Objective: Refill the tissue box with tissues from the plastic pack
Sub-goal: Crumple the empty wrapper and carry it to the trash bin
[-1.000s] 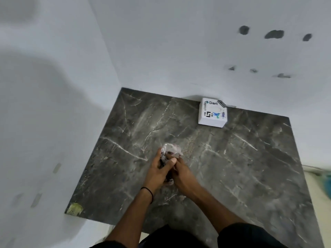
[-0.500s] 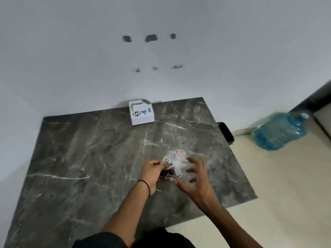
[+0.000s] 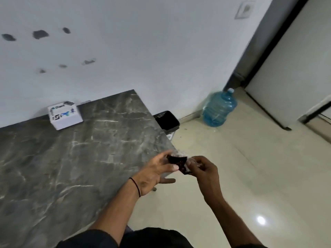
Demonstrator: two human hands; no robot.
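Observation:
A crumpled plastic pack (image 3: 178,161), clear with dark printing, is held between both hands just past the right edge of the dark marble table (image 3: 71,158). My left hand (image 3: 154,174) pinches its left side with thumb and fingers. My right hand (image 3: 204,169) grips its right end. The white tissue box (image 3: 64,116) with blue and black print stands at the table's far edge against the wall, well away from the hands.
A black bin (image 3: 168,120) stands on the floor by the table's right far corner. A blue water jug (image 3: 219,109) sits further right by the wall. Glossy beige floor (image 3: 250,176) fills the right side, with a dark door frame (image 3: 254,51) beyond.
The view has swung right, and both hands have carried the crumpled pack from over the table's middle to its right edge, above the floor. The tissue box has stayed put.

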